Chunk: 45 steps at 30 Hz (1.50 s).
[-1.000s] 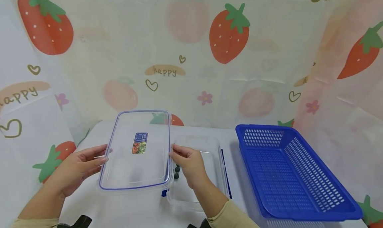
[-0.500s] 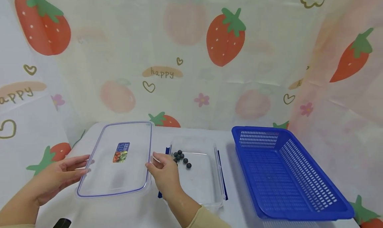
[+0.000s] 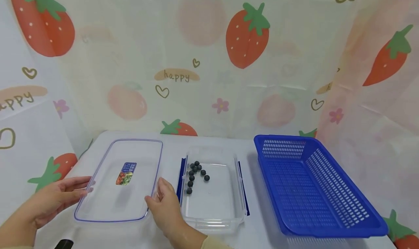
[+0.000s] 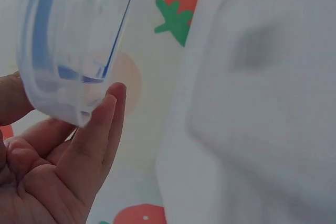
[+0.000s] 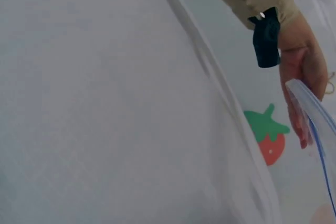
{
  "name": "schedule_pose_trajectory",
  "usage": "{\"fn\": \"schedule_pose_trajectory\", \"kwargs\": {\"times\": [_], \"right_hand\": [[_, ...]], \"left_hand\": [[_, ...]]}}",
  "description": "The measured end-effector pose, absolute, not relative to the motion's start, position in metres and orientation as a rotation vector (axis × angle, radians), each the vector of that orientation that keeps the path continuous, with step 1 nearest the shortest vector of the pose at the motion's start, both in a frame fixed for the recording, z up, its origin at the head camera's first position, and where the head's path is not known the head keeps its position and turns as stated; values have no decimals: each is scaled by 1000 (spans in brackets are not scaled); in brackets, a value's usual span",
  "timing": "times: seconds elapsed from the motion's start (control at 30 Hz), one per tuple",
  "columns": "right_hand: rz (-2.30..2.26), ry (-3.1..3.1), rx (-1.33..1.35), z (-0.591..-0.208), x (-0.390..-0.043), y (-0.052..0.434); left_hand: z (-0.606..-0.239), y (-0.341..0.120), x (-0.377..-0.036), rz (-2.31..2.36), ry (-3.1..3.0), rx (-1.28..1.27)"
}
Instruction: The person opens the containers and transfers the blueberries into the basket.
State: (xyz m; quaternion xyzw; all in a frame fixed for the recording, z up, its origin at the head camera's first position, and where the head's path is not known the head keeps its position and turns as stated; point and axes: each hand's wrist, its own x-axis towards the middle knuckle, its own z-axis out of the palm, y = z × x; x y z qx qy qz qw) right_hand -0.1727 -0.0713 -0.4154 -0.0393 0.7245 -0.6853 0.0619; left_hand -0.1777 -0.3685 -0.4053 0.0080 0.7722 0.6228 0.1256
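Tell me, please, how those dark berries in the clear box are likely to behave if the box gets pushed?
The berries are small, round and lie loose, so they would probably roll and scatter across the smooth floor of the box. Its raised walls should keep them in. They look light, so they would hardly resist a push.

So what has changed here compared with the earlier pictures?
Both hands, left hand and right hand, carried the clear lid off the container leftward and down toward the table, uncovering the dark berries. The blue basket stayed put.
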Motion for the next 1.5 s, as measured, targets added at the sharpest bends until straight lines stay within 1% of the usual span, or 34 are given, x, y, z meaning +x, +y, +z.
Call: {"fn": "schedule_pose_trajectory", "kwargs": {"times": [0.3, 0.53, 0.7, 0.9, 1.13, 1.5], "right_hand": [[-2009, 2288, -177, -436, -170, -84], [-1874, 2347, -116, -447, -172, -88], [-1766, 2426, -139, -457, -177, -87], [-1622, 2491, -152, -468, -184, -88], [-1612, 2470, -115, -467, -185, -90], [-1512, 2564, -180, -468, -185, -90]], "left_hand": [[-431, -371, -180, 1681, 2256, -168], [-452, -369, -184, 1671, 2253, -199], [-462, -365, -190, 1657, 2257, -234], [-462, -365, -193, 1634, 2300, -239], [-459, -362, -196, 1515, 2393, -208], [-455, -358, -197, 1347, 2508, -222]]}}
